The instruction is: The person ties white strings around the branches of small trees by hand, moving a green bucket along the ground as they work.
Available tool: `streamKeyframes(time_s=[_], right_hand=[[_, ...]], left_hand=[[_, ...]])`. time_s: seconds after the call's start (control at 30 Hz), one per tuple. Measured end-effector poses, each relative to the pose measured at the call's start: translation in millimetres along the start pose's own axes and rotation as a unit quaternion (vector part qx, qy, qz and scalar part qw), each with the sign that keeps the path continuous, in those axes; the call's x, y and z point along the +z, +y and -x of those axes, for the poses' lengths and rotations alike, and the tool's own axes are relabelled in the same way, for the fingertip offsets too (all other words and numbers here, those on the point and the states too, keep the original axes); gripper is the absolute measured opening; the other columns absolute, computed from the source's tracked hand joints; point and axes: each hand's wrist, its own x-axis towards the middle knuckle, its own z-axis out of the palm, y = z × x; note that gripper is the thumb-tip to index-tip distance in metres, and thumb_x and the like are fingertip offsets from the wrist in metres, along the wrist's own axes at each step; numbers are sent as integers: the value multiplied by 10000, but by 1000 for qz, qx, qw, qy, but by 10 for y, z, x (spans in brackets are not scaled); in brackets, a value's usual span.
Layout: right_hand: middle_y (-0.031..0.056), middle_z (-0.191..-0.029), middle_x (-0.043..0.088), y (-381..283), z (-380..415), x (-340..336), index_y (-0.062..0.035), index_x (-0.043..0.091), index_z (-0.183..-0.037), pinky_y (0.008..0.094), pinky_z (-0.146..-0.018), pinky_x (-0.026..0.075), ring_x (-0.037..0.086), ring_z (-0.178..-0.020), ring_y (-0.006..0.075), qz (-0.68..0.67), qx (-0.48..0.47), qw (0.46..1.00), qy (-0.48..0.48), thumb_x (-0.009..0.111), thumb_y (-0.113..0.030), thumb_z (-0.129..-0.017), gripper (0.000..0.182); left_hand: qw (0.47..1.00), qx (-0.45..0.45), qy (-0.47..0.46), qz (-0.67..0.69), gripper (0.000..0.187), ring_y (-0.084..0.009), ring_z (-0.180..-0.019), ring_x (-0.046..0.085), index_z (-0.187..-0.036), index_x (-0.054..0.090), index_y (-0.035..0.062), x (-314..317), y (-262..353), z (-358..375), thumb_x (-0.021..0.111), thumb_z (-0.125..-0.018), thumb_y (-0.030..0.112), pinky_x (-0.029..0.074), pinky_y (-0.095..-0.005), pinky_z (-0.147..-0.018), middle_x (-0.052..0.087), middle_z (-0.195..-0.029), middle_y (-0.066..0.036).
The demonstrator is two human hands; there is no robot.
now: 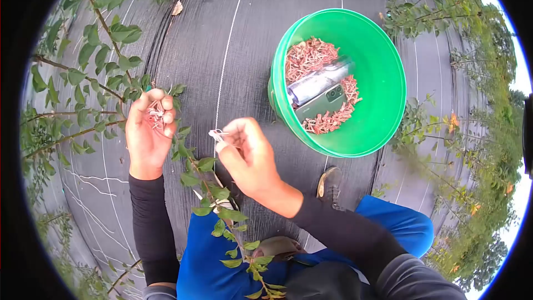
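My left hand (149,133) is palm up beside a leafy branch, its fingers curled round several small pinkish clips (156,114). Between the thumb and fingertips of my right hand (248,158) is a pale small clip (217,134), its far end sticking out to the left. More may be tucked in that palm, but the fingers hide it. To the right stands a green bucket (383,78), partly filled with the same small reddish clips (311,58). A dark green phone (322,103) and a clear plastic-wrapped roll (319,82) lie on top of them.
Black ground cover (194,39) with white lines runs between two rows of young trees. Leafy branches (105,33) reach in from the left, and one (219,194) crosses before my knees. Foliage (444,189) lines the right. My shoe (328,183) rests below the bucket.
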Motion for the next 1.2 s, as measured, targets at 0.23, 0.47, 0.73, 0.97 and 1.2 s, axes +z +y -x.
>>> streamKeyframes(time_s=[0.23, 0.47, 0.73, 0.97, 1.2], right_hand=[[61, -951, 500, -1225, 319, -1311, -5, 451, -1069, 254, -773, 415, 487, -835, 109, 208, -260, 932, 142, 488, -12, -843, 229], [127, -1238, 494, -1192, 154, -2012, 1, 481, -1209, 372, -971, 358, 500, -1106, 259, 571, -187, 789, 129, 454, -2, -798, 412], [123, -1093, 561, -879, 231, -831, 8, 570, -1005, 341, -915, 393, 523, -1046, 228, 483, -252, 837, 42, 497, 40, -774, 245], [131, -915, 640, 58, -743, 448, -39, 650, -923, 335, -780, 464, 611, -865, 261, 436, -73, 867, -229, 553, -128, -793, 185], [150, -958, 642, 870, -1755, 1003, -84, 660, -954, 384, -814, 465, 602, -911, 315, 505, -37, 826, -248, 504, -128, -792, 230]], left_hand=[[955, -64, -259, -128, 318, -163, -836, 578, -1102, 529, 26, 1727, -663, -23, 394, -939, 263, 481, -294, -752, 598, -964, -102], [813, 212, -347, -416, 442, -318, -1268, 348, -1304, 373, -7, 1801, -1183, 117, 361, -950, 256, 298, -381, -1037, 394, -1323, -216], [856, 336, 200, -338, 221, -107, -853, 542, -1030, 551, 19, -822, -335, 104, 390, -880, -4, 429, -234, -735, 588, -967, -44], [872, 161, 300, -351, 283, -121, -880, 556, -1127, 543, 1, -1879, -349, -41, 514, -876, 129, 428, -243, -766, 605, -1036, -70], [881, 45, 232, -409, 560, -196, -1023, 547, -1231, 414, -79, -1808, -334, -503, 640, -807, 209, 422, -295, -885, 568, -1109, -159]])
